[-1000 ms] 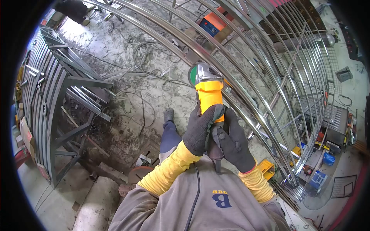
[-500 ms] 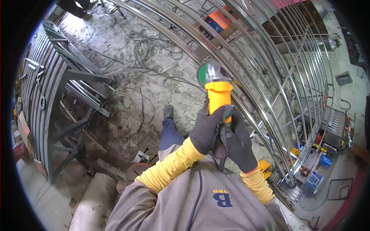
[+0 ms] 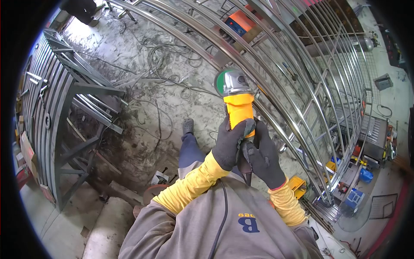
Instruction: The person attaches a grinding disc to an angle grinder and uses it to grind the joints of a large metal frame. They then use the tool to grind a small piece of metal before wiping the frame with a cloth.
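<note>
A yellow angle grinder (image 3: 239, 105) with a silver head and a green disc (image 3: 220, 83) points away from my body, close beside the polished metal tubes (image 3: 258, 101). My left hand (image 3: 231, 142), in a dark glove, is wrapped round the yellow body from the left. On the right, my right hand (image 3: 265, 159), gloved too, grips the dark rear part of the tool. The palms and some fingertips are hidden. A black cord (image 3: 225, 207) runs down over the grey shirt.
A grey slatted metal frame (image 3: 64, 90) stands at the left. Cables (image 3: 159, 56) lie on the dusty floor. Behind the tubes is an orange machine (image 3: 239, 22). Tools and a blue box (image 3: 353, 198) are at the lower right. A person's legs (image 3: 82, 9) show at top left.
The grinder and both hands have shifted slightly to the left. The tubes and surroundings appear slightly shifted as the view moved.
</note>
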